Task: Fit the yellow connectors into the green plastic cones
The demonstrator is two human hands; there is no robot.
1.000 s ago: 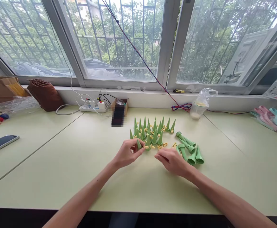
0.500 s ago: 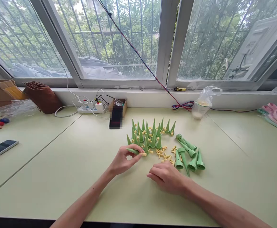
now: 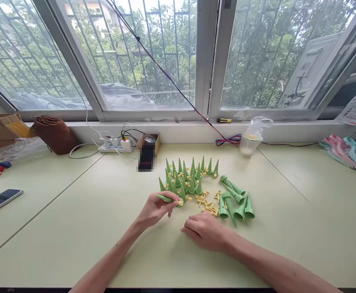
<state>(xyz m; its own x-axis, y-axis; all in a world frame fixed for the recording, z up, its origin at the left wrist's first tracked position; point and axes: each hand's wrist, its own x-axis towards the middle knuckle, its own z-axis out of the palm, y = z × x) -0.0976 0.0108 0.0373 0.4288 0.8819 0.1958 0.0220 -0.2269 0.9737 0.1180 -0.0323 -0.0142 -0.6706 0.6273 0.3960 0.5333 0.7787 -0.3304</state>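
My left hand (image 3: 156,209) pinches a green cone-shaped plant watering spike (image 3: 163,198) that lies sideways, tip to the left. A small yellow valve piece (image 3: 180,203) shows at its wide end, by the fingertips. Just beyond this hand stand several green spikes (image 3: 192,185) with points up, many with yellow valves on their sides. On the table rests my right hand (image 3: 205,231), fingers curled in a loose fist, with nothing seen sticking out; its palm side is hidden. In front of it lies a pile of loose yellow valves (image 3: 209,205).
Loose green spikes (image 3: 240,209) lie right of the valves. Farther back are a power strip (image 3: 117,147), a small cardboard box (image 3: 157,143), a plastic cup in a bag (image 3: 249,145) and bundled wires (image 3: 228,141). A phone (image 3: 1,202) lies at the far left.
The camera view has shifted, so the whole scene sits slightly lower and farther left. My left hand's fingers have moved a little around the spike. My right hand stays resting on the table.
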